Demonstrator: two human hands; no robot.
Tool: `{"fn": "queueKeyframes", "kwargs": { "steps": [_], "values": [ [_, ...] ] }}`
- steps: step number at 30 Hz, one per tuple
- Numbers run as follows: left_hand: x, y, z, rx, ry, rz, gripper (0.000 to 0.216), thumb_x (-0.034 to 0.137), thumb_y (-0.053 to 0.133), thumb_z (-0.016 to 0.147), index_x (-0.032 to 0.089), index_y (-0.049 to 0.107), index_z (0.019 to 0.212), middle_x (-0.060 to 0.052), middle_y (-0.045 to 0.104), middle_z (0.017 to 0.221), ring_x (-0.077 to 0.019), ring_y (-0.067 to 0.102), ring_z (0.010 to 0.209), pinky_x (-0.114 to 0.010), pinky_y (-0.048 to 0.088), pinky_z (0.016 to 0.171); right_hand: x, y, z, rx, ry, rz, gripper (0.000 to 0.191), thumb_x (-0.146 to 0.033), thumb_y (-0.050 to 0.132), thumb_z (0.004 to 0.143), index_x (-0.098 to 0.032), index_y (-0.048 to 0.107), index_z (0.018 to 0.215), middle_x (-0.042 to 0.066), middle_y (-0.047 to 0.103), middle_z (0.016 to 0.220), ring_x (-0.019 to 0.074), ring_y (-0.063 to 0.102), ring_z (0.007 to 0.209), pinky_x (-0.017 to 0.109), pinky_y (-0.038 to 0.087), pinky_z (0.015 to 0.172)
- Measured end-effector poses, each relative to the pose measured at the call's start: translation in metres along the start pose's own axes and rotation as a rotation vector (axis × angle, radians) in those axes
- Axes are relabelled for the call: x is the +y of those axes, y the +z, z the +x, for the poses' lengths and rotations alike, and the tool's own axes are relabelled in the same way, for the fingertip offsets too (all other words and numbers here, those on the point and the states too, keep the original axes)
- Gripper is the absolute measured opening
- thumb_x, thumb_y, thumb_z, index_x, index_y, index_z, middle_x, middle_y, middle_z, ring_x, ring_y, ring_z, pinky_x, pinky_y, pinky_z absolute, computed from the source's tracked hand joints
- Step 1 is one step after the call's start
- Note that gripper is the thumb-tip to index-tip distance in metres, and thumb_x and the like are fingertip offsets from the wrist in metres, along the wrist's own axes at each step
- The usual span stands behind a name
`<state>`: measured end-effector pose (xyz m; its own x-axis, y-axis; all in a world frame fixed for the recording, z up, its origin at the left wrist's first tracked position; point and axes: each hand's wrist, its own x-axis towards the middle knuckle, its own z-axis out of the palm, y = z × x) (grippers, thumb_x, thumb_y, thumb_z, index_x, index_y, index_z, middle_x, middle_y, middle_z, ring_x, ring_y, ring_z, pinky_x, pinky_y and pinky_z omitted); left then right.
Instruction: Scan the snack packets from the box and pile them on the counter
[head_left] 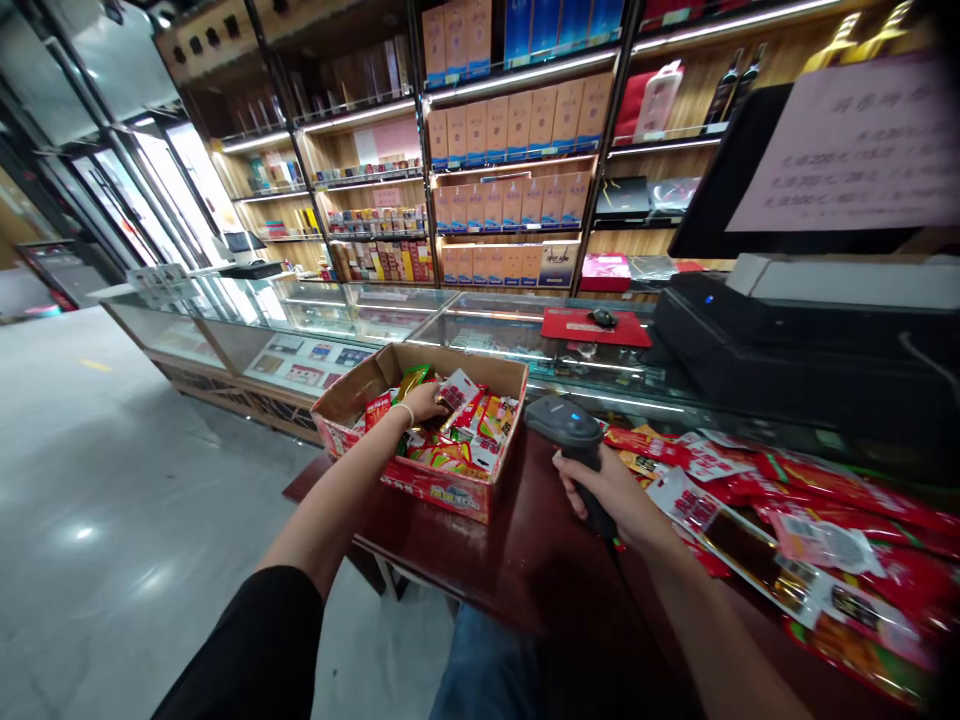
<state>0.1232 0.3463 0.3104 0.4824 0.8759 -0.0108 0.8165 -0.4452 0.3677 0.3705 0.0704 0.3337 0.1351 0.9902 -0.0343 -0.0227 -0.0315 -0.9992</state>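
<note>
My left hand (426, 402) reaches into an open cardboard box (442, 487) full of small snack packets and is closed on one red-and-white packet (459, 392). My right hand (606, 490) grips the handle of a dark barcode scanner (570, 430), whose head points toward the box and shows a blue light. The box stands on a dark red wooden table (517, 560). To the right of the scanner, several red snack packets (757, 520) lie spread over the table.
A glass display counter (360, 310) runs behind the table, with a red mat (592, 328) and a black register and screen (787, 330) on it. Lit shelves of boxed goods (517, 160) fill the back wall. Grey tiled floor (112, 480) lies open to the left.
</note>
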Motion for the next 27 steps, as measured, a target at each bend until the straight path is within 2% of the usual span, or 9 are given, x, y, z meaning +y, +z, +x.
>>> {"fn": "queueKeyframes", "kwargs": {
  "steps": [3,5,7,9,13,16,20,23,27],
  "values": [
    [0.008,-0.015,-0.008,0.157,0.005,-0.17,0.031,0.037,0.065,0.077,0.016,0.066,0.1,-0.01,0.071,0.102,-0.0261,0.064,0.1,-0.035,0.048,0.09,-0.002,-0.008,-0.008,0.039,0.007,0.035,0.039,-0.048,0.073,0.074,-0.022,0.047,0.086,-0.008,0.053,0.057,0.0092,0.046,0.037,0.022,0.038,0.036],
    [0.022,-0.024,-0.013,0.307,0.057,-0.525,0.036,0.04,0.062,0.079,0.015,0.064,0.105,-0.009,0.071,0.102,-0.0238,0.064,0.098,-0.035,0.049,0.089,-0.003,-0.014,-0.015,0.067,0.015,0.062,0.038,-0.046,0.074,0.073,-0.023,0.046,0.084,-0.008,0.053,0.056,0.0093,0.046,0.037,0.022,0.037,0.036],
    [0.045,-0.029,-0.018,0.38,0.127,-0.935,0.041,0.041,0.062,0.079,0.016,0.06,0.111,-0.007,0.07,0.105,-0.0213,0.065,0.097,-0.034,0.05,0.089,-0.003,-0.021,-0.022,0.092,0.012,0.073,0.035,-0.044,0.073,0.074,-0.022,0.046,0.08,-0.007,0.053,0.055,0.0092,0.046,0.037,0.023,0.038,0.036],
    [0.075,-0.028,-0.026,0.33,0.16,-1.181,0.04,0.038,0.061,0.079,0.017,0.058,0.112,-0.006,0.07,0.104,-0.0194,0.065,0.094,-0.034,0.052,0.087,-0.003,-0.029,-0.03,0.117,-0.006,0.079,0.033,-0.042,0.072,0.076,-0.022,0.046,0.079,-0.007,0.053,0.055,0.009,0.046,0.037,0.022,0.037,0.037],
    [0.146,-0.011,-0.058,0.142,0.118,-1.401,0.03,0.022,0.059,0.075,0.017,0.059,0.104,-0.005,0.07,0.097,-0.0195,0.067,0.087,-0.036,0.054,0.083,0.001,-0.049,-0.048,0.194,-0.021,0.054,0.034,-0.044,0.072,0.075,-0.022,0.046,0.079,-0.007,0.053,0.054,0.009,0.046,0.038,0.022,0.037,0.037],
    [0.193,0.014,-0.085,0.058,0.17,-1.532,0.039,0.014,0.06,0.071,0.02,0.056,0.109,-0.003,0.07,0.103,-0.0194,0.067,0.092,-0.036,0.054,0.086,0.007,-0.066,-0.063,0.278,-0.036,0.033,0.036,-0.045,0.072,0.075,-0.023,0.045,0.081,-0.008,0.052,0.054,0.0087,0.046,0.037,0.022,0.037,0.037],
    [0.238,0.069,-0.105,0.069,0.173,-1.682,0.046,0.013,0.066,0.07,0.024,0.053,0.112,-0.001,0.068,0.11,-0.018,0.065,0.102,-0.035,0.051,0.093,0.016,-0.088,-0.087,0.378,-0.035,0.025,0.038,-0.048,0.072,0.075,-0.023,0.044,0.084,-0.008,0.053,0.054,0.0089,0.047,0.037,0.021,0.037,0.036],
    [0.259,0.121,-0.104,-0.001,0.082,-1.788,0.048,0.018,0.074,0.067,0.024,0.054,0.111,-0.002,0.069,0.109,-0.0177,0.066,0.101,-0.033,0.052,0.09,0.026,-0.102,-0.105,0.479,0.008,0.03,0.045,-0.05,0.074,0.071,-0.024,0.044,0.092,-0.011,0.052,0.052,0.0095,0.045,0.034,0.021,0.036,0.035],
    [0.267,0.177,-0.092,-0.057,-0.111,-1.91,0.039,0.025,0.08,0.067,0.023,0.056,0.097,0.0,0.07,0.098,-0.0141,0.068,0.091,-0.028,0.052,0.083,0.039,-0.111,-0.127,0.521,0.037,-0.032,0.05,-0.048,0.073,0.071,-0.025,0.043,0.104,-0.012,0.052,0.051,0.0102,0.046,0.034,0.021,0.037,0.034]
  ]
}}
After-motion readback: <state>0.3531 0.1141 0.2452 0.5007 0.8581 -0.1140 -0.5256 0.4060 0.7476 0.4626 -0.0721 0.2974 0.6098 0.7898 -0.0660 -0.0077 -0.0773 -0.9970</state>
